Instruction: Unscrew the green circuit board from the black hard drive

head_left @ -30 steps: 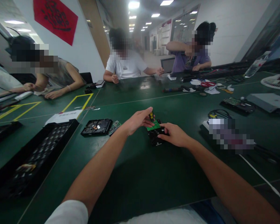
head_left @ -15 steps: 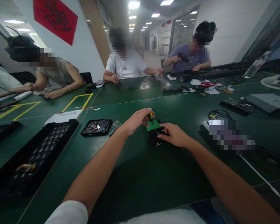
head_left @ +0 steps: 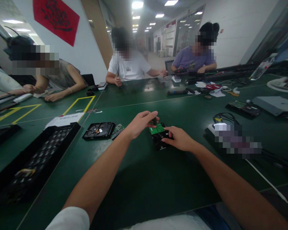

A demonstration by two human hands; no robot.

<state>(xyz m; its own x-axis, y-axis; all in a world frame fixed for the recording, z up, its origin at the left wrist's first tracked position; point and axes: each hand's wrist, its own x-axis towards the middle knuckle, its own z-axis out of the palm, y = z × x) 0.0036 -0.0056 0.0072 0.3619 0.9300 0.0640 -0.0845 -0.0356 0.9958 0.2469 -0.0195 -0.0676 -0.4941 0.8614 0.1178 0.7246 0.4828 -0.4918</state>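
Note:
A black hard drive (head_left: 160, 142) with a green circuit board (head_left: 156, 129) on its upper face lies on the table in front of me. My left hand (head_left: 144, 123) is closed around a small screwdriver (head_left: 155, 121), held above the board; its tip is hard to make out. With thumb and forefinger, my right hand (head_left: 179, 138) grips the drive at its right side. To the left lie a second hard drive (head_left: 99, 130) and a loose circuit board (head_left: 118, 130) close beside it.
A long black tray (head_left: 38, 156) stands at left, a white paper (head_left: 64, 119) behind it. On the right are a partly blurred white device (head_left: 212, 129), cables (head_left: 227, 117), another drive (head_left: 243, 108) and a grey metal box (head_left: 276, 104). Several people sit across the green table (head_left: 134, 179).
The screwdriver has turned in my left hand, whose fingers have shifted slightly. My right hand stays on the drive. Across the table, the person in purple has lowered a power tool.

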